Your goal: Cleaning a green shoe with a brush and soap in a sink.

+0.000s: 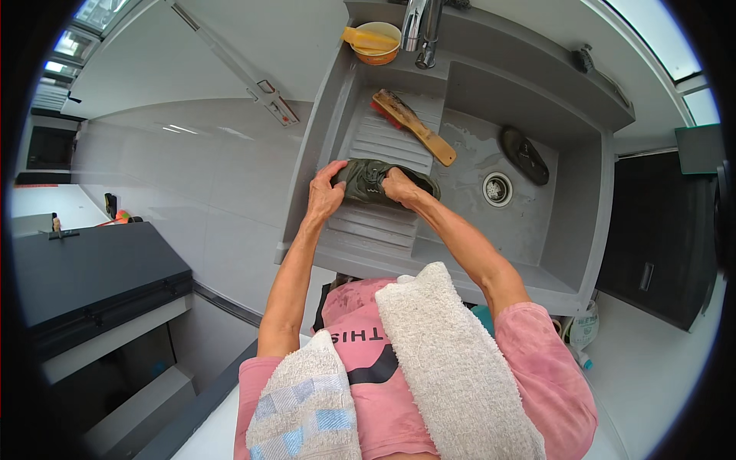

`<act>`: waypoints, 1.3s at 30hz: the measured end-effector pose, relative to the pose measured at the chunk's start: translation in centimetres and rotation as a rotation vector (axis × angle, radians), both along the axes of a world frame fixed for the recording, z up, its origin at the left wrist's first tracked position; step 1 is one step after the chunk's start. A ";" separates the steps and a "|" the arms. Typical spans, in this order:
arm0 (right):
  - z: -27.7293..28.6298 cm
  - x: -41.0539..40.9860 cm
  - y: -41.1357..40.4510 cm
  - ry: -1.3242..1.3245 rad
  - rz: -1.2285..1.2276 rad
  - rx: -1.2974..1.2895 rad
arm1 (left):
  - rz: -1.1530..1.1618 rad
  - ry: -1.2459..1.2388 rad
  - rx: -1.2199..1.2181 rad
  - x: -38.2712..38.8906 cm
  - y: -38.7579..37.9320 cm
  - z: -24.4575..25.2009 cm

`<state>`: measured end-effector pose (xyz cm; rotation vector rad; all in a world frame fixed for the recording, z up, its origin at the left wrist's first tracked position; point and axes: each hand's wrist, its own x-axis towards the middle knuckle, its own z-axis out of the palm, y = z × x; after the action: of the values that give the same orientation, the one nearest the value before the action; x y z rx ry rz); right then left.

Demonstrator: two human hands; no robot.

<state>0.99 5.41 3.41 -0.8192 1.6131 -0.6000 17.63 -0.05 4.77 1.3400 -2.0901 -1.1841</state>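
Note:
A dark green lace-up shoe [365, 183] lies across the ribbed washboard part [374, 227] of a grey utility sink. My left hand [329, 192] grips one end of it, thumb and fingers on either side. My right hand [399, 187] is at the shoe's opening, its fingers partly hidden at the laces and tongue. Beyond the shoe, a wooden-handled scrubbing brush [411, 123] with red bristles rests slantwise over the washboard and the basin's edge. A second dark shoe [524, 155] lies in the basin, near the metal drain strainer [497, 190].
A chrome faucet [422, 34] stands at the sink's far side. Left of it, a round tub [376, 52] holds something yellow. Another brush [598, 72] lies on the back right ledge. A dark cabinet [655, 230] is at the right. A towel [454, 356] hangs over my front.

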 end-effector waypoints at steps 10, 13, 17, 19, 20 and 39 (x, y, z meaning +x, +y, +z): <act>3.5 -2.1 3.6 0.394 0.161 -0.144 | 0.013 0.036 0.007 -0.5 1.1 -0.4; 1.3 -1.7 2.9 0.563 0.136 -0.225 | 0.012 0.072 0.030 -0.7 1.2 -0.2; -1.1 -2.0 2.0 0.317 -0.182 -0.186 | 0.018 0.089 0.024 -1.0 1.4 0.0; 0.6 -1.9 2.2 0.299 -0.177 -0.197 | 0.057 0.082 0.024 -0.7 1.8 -0.3; 1.4 -2.2 2.3 0.413 -0.058 -0.232 | 0.074 0.095 0.015 -0.7 1.8 -0.5; 2.7 -3.6 2.2 0.564 0.273 -0.216 | -0.061 0.013 -0.316 -6.2 6.7 0.7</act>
<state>-2.56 7.62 6.07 -1.4384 1.9093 -0.3646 11.47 6.67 5.45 1.1268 -2.2106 -0.8361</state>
